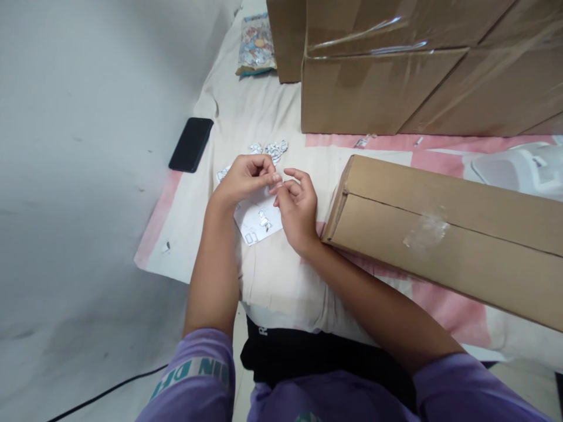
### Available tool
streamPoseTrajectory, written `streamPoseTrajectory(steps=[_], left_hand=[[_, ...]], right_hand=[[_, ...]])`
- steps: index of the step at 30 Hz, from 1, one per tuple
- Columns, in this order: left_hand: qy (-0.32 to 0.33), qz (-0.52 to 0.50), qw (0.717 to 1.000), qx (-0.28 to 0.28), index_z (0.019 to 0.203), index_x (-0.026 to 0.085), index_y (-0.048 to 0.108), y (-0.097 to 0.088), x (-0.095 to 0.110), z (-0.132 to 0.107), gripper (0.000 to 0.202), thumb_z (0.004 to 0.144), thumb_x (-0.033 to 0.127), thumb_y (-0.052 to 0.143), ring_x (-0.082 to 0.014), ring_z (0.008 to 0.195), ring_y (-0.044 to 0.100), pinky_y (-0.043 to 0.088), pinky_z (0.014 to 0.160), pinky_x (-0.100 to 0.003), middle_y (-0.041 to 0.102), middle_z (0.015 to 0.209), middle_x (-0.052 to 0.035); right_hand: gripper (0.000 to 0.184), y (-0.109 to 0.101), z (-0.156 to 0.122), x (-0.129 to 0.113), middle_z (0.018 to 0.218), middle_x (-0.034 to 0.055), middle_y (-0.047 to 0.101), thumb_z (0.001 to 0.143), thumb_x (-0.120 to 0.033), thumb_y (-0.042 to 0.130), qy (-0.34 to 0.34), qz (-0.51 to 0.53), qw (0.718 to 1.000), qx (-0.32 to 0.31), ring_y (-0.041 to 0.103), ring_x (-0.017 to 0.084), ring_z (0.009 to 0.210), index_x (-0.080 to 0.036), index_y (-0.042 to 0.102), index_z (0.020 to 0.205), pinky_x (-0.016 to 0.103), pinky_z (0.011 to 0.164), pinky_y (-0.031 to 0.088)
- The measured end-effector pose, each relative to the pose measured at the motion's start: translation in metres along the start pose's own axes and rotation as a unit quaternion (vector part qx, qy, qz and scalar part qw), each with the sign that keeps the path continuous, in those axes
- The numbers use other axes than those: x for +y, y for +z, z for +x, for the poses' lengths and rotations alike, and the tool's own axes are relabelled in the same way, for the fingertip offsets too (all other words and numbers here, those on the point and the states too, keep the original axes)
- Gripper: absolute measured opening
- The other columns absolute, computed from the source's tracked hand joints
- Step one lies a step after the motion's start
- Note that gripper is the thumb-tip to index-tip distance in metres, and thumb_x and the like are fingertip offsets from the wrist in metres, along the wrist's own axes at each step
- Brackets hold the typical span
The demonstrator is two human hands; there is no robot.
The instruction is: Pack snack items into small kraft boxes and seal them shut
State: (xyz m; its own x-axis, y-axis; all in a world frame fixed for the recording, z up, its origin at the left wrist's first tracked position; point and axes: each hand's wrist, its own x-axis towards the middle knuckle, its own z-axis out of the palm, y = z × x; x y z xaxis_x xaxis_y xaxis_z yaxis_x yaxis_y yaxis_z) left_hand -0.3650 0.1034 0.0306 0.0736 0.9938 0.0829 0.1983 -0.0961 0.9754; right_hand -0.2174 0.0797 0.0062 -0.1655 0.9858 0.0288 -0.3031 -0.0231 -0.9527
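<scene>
My left hand [247,177] and my right hand [299,208] meet over a white sheet [251,221] printed with black line drawings. Thumb and fingertips of each are pinched close together, almost touching the other hand's. Whatever is between them is too small to make out. On the sheet, just below the fingers, lies a small black-and-white cut-out figure [264,220]. Beyond my left hand is a little pile of similar paper cut-outs [276,150]. My hands cover the upper part of the sheet.
A black phone [191,145] lies to the left by the wall. A long cardboard box [444,234] is close to my right forearm, with stacked cartons [378,88] behind. A printed plastic packet [256,46] lies at the back. White plastic [519,170] shows at far right.
</scene>
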Motion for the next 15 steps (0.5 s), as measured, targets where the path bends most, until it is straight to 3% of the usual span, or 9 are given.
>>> streamPoseTrajectory(steps=[5, 9, 12, 15], left_hand=[[0.0, 0.018, 1.0, 0.002, 0.066, 0.019, 0.064, -0.0022, -0.0031, 0.0003, 0.045, 0.066, 0.057, 0.089, -0.0111, 0.054, 0.045, 0.032, 0.05, -0.026, 0.047, 0.058, 0.002], [-0.01, -0.001, 1.0, -0.018, 0.068, 0.019, 0.065, 0.001, -0.0047, 0.0015, 0.041, 0.068, 0.052, 0.089, -0.0127, 0.059, 0.053, 0.039, 0.055, -0.026, 0.055, 0.064, -0.0003], [-0.012, -0.044, 0.998, -0.034, 0.088, 0.021, 0.069, 0.0048, -0.0047, 0.0035, 0.042, 0.068, 0.053, 0.088, -0.0136, 0.063, 0.057, 0.043, 0.056, -0.025, 0.06, 0.073, -0.0011], [0.004, -0.089, 0.996, -0.027, 0.108, 0.025, 0.066, 0.0051, -0.004, 0.0044, 0.059, 0.068, 0.065, 0.082, -0.0099, 0.053, 0.046, 0.034, 0.046, -0.025, 0.055, 0.075, 0.0005]], right_hand=[[0.014, -0.0003, 0.0016, 0.0047, 0.064, -0.0055, 0.058, 0.095, -0.033, 0.061, 0.0, 0.004, 1.0, 0.011, 0.055, 0.011, 0.06, -0.023, 0.053, 0.09, 0.025, 0.059, 0.046], [0.021, -0.0032, 0.0031, 0.0077, 0.063, -0.0057, 0.053, 0.097, -0.038, 0.058, 0.005, -0.027, 1.0, 0.004, 0.05, 0.01, 0.058, -0.023, 0.051, 0.084, 0.024, 0.057, 0.042], [0.021, -0.0051, 0.0037, 0.0085, 0.067, -0.0052, 0.05, 0.098, -0.036, 0.055, -0.005, -0.057, 0.998, 0.003, 0.05, 0.011, 0.061, -0.023, 0.05, 0.083, 0.025, 0.059, 0.04], [0.016, -0.0058, 0.0032, 0.0092, 0.068, -0.0051, 0.048, 0.098, -0.03, 0.051, -0.017, -0.077, 0.997, 0.0, 0.048, 0.012, 0.063, -0.023, 0.047, 0.084, 0.025, 0.061, 0.039]])
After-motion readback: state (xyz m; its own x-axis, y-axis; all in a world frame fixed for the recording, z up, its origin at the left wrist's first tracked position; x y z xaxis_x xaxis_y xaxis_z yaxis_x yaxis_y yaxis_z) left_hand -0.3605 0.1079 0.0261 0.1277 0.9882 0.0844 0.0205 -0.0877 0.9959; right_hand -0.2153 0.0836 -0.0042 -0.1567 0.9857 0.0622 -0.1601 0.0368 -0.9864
